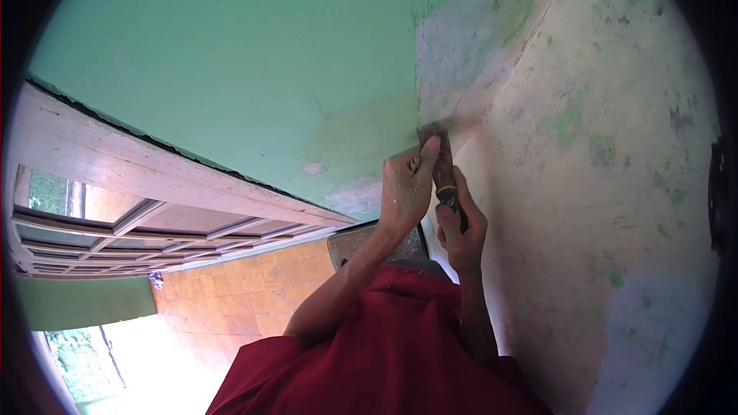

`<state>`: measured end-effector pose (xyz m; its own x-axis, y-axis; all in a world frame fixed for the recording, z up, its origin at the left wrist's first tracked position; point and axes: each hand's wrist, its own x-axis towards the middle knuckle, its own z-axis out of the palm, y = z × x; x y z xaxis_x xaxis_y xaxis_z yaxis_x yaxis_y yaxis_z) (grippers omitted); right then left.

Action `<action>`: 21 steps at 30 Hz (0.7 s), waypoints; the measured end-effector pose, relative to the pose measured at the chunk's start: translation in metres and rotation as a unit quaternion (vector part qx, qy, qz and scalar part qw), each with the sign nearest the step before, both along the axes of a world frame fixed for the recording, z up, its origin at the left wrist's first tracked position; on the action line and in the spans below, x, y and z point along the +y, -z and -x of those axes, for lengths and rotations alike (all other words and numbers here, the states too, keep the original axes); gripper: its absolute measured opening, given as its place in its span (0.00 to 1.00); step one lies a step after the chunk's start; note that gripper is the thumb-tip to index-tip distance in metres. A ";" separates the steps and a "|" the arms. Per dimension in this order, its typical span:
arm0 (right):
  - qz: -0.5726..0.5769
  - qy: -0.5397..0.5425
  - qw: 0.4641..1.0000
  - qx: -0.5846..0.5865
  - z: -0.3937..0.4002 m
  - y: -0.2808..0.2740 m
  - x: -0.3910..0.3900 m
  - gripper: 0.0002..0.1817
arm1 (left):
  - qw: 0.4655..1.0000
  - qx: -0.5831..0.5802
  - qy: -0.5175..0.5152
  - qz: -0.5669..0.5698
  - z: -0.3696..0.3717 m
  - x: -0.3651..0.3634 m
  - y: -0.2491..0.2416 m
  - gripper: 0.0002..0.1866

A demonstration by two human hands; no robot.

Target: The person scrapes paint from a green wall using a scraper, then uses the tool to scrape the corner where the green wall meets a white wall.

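Head view: both hands are raised against a wall and share one tool, a scraper (440, 160) with a dark handle. The left hand (405, 192) wraps the upper part of it, thumb stretched up along the shaft toward the blade. The right hand (461, 224) is clenched round the lower handle, just beneath and touching the left. Neither hand is free.

The scraper's long axis runs nearly upright in the picture, leaning slightly to the left at the top, and its blade end rests on the wall just above the left thumb. That end meets the border between the green painted wall (231, 54) on the left and the scraped pale surface (600, 184) on the right, where only flecks of green remain. A greyish bare patch (461, 46) lies directly above the blade, in line with the handle. The left hand is the nearer one to that edge.

A red sleeve (384, 338) fills the near foreground. To the left are a wooden door frame (115, 161) and an orange tiled floor (231, 292).
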<state>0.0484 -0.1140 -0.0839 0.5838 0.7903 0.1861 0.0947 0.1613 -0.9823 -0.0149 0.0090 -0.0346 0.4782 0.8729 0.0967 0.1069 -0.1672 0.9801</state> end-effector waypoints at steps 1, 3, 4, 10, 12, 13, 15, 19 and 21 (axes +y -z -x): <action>0.013 -0.006 1.000 0.003 -0.001 0.001 0.000 0.32 | 1.000 0.004 -0.010 -0.002 -0.001 0.000 0.001 0.27; 0.026 -0.013 1.000 0.010 -0.001 0.004 0.003 0.32 | 1.000 0.012 -0.022 -0.004 -0.001 0.002 0.002 0.27; 0.016 -0.007 1.000 0.001 -0.001 0.005 0.004 0.32 | 1.000 0.019 -0.014 0.008 0.000 0.003 0.001 0.27; 0.010 -0.011 0.999 0.041 0.001 0.001 0.004 0.33 | 1.000 0.023 -0.011 0.000 0.001 0.003 -0.002 0.26; 0.014 -0.014 0.999 0.034 0.000 -0.002 0.005 0.33 | 0.999 0.033 -0.014 -0.011 0.001 0.004 -0.003 0.26; 0.015 -0.008 0.999 0.039 0.004 -0.001 0.003 0.33 | 1.000 0.025 -0.011 -0.012 0.002 0.003 0.001 0.26; 0.012 0.005 0.999 0.041 0.006 0.001 0.000 0.33 | 1.000 0.014 0.000 -0.016 0.002 0.002 0.004 0.25; 0.006 0.005 1.000 -0.005 -0.001 -0.006 0.007 0.32 | 1.000 0.013 -0.004 0.000 0.000 0.006 -0.015 0.26; 0.011 0.011 1.000 -0.021 0.004 -0.005 0.001 0.32 | 0.999 0.026 0.003 0.020 0.004 0.001 -0.013 0.26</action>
<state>0.0447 -0.1127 -0.0787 0.5935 0.7814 0.1926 0.1387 0.1363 -0.9809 -0.0185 0.0097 -0.0212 0.4871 0.8726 0.0376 0.1566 -0.1296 0.9791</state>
